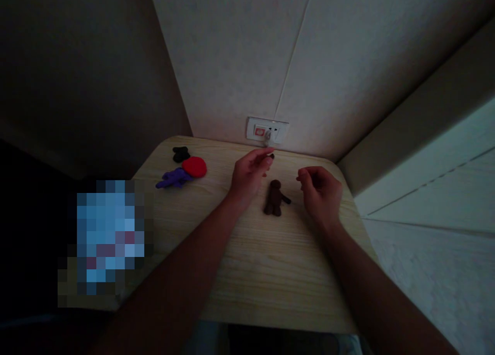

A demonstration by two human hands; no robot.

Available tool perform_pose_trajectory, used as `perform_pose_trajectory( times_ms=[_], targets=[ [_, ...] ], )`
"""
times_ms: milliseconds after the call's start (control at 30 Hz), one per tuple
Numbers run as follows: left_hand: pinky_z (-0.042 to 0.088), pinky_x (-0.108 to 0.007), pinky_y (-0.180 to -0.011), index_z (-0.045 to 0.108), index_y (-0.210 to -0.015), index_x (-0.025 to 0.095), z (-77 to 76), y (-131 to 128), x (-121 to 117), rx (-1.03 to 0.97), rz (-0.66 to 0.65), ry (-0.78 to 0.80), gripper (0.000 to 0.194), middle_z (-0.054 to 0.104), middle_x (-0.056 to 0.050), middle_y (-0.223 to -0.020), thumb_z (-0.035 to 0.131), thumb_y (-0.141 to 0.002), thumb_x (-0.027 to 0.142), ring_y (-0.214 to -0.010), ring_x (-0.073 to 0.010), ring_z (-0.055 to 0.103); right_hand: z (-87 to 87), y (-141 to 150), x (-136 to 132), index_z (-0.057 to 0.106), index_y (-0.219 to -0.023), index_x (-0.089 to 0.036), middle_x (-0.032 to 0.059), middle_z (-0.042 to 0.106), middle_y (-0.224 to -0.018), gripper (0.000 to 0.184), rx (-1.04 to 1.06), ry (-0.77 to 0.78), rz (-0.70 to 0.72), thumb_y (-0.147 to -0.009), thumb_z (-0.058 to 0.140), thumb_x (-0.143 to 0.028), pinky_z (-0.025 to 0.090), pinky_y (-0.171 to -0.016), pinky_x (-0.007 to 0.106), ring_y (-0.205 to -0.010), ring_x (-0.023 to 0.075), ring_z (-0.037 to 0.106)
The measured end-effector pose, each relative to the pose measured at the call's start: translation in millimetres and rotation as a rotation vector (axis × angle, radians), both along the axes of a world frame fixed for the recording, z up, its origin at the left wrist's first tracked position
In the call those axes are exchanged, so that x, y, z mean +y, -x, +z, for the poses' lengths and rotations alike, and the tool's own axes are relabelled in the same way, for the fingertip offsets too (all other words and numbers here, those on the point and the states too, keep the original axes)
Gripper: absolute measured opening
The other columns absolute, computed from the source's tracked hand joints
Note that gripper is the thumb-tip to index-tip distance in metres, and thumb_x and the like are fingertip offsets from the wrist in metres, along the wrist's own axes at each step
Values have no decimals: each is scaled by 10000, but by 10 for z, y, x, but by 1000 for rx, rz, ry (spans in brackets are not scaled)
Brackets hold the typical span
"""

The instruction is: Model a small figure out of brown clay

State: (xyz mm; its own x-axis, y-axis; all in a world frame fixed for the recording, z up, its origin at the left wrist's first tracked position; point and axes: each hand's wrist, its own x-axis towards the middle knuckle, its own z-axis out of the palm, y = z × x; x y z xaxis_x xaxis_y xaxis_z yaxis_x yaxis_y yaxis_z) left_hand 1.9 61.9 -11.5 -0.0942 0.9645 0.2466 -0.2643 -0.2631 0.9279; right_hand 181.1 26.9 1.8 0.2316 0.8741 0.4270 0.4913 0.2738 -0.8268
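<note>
A brown clay figure [275, 198] lies on the wooden tabletop between my two hands, with a round head, stubby legs and one arm sticking out to the right. Up and to the left of it, my left hand [251, 170] pinches a small dark brown piece of clay [272, 157] between thumb and fingers. On the figure's other side my right hand [322, 190] is raised, fingers curled and thumb pressed to the fingertips; whether anything is in that pinch cannot be made out. Neither hand touches the figure.
At the table's [247, 272] back left lie a flat red clay disc [194, 167], a purple clay piece [175, 178] and a black clay piece [181, 154]. Behind the table, a wall socket [267, 131] holds a plug. A blurred-out blue patch [110, 231] covers the left edge.
</note>
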Motion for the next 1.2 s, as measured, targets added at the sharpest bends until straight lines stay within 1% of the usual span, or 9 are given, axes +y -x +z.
perform_pose_trajectory(
  times_ms=[100,233,400,500,600,700,933,1067,1200],
  targets=[
    [490,-219,-613,790,-1085,213,-23,34,33,-59,80,59,217,748,-41,-927,702,-917,319,-747,-126,624,26,-44,48,700,-819,-210,46,715,-744,353,-131,143,-18,-895,701,-554,451,-652,352,-666,208,620],
    [489,-217,-612,761,-1066,205,-39,39,28,-63,115,89,227,734,-49,-920,682,-957,388,-748,-131,626,46,-19,32,698,-745,-205,60,697,-729,452,-312,364,92,-881,686,-636,442,-691,369,-697,223,620],
    [488,-213,-603,738,-1048,195,-20,20,16,-90,110,130,245,742,-59,-932,680,-968,419,-740,-130,634,36,105,-61,693,-716,-210,61,699,-804,323,-459,331,202,-795,819,-497,450,-712,356,-743,213,623],
    [487,-213,-605,730,-1028,183,-7,12,13,-127,93,145,240,743,-64,-948,696,-958,410,-736,-124,630,16,134,-90,683,-716,-214,52,691,-813,274,-463,325,237,-768,841,-431,452,-709,353,-743,205,616],
    [489,-216,-612,730,-1009,175,-7,8,8,-152,74,158,241,752,-73,-965,708,-947,408,-741,-125,631,-33,122,-77,664,-766,-223,34,692,-790,277,-359,374,260,-742,848,-428,449,-678,344,-719,197,604],
    [490,-221,-617,730,-1008,175,-16,6,1,-161,58,149,242,765,-79,-975,708,-941,407,-748,-129,636,-88,100,-37,614,-812,-236,11,688,-767,328,-136,389,280,-710,857,-431,457,-637,326,-692,185,599],
    [503,-258,-660,728,-1052,186,-34,-39,-29,10,-23,43,296,807,-96,-975,693,-944,459,-772,-152,667,-52,50,83,610,-934,-248,0,727,-840,407,469,183,285,-737,894,-462,536,-660,327,-694,171,680],
    [508,-270,-654,712,-1038,187,-31,-83,-58,107,-65,-20,293,815,-96,-962,708,-925,458,-775,-164,694,-36,-3,160,645,-985,-250,-10,730,-850,389,627,97,289,-750,889,-440,505,-656,310,-685,151,664],
    [526,-276,-690,713,-1026,188,-18,-115,-97,122,-80,-62,246,818,-93,-964,685,-944,418,-808,-171,717,-49,-30,185,674,-970,-242,1,726,-885,395,659,133,346,-710,916,-417,521,-715,324,-745,159,658]
  ],
)
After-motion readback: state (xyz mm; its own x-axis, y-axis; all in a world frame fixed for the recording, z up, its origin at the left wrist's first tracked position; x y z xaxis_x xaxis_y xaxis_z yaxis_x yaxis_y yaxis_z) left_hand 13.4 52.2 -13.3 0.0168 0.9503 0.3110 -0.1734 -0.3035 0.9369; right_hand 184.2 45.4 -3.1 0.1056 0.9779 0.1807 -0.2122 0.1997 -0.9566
